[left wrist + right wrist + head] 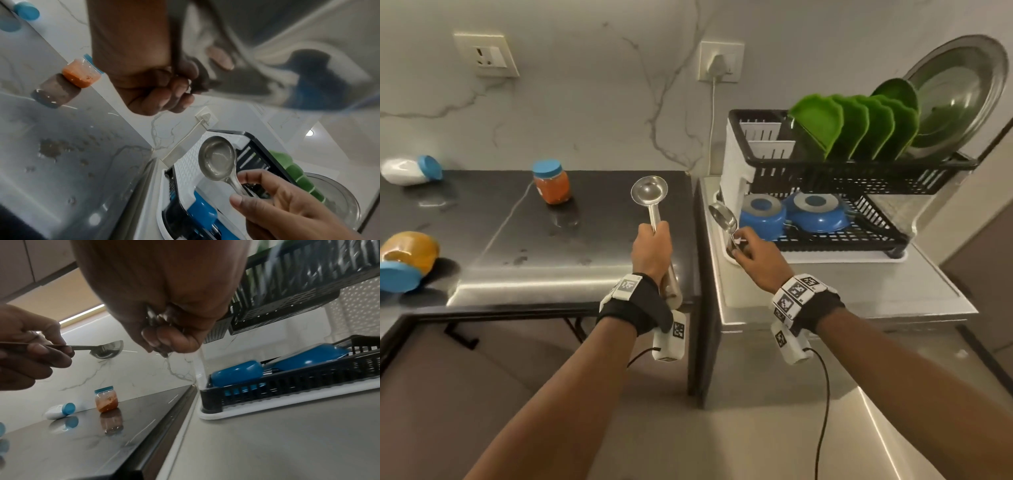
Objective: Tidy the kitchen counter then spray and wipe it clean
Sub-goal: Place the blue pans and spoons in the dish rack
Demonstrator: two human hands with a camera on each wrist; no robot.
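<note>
From the head camera we see our left hand (651,247) gripping a steel ladle (649,196) upright over the dark stone counter (482,219), while our right hand (753,253) pinches a steel serving spoon (722,216) beside the black two-tier dish rack (859,178).

At the left wrist, fingers curl round the ladle's handle.

At the right wrist, fingers close on the spoon's handle.

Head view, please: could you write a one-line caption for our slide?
Left hand holds a steel ladle over the dark counter; right hand holds a steel spoon beside the dish rack.
</note>
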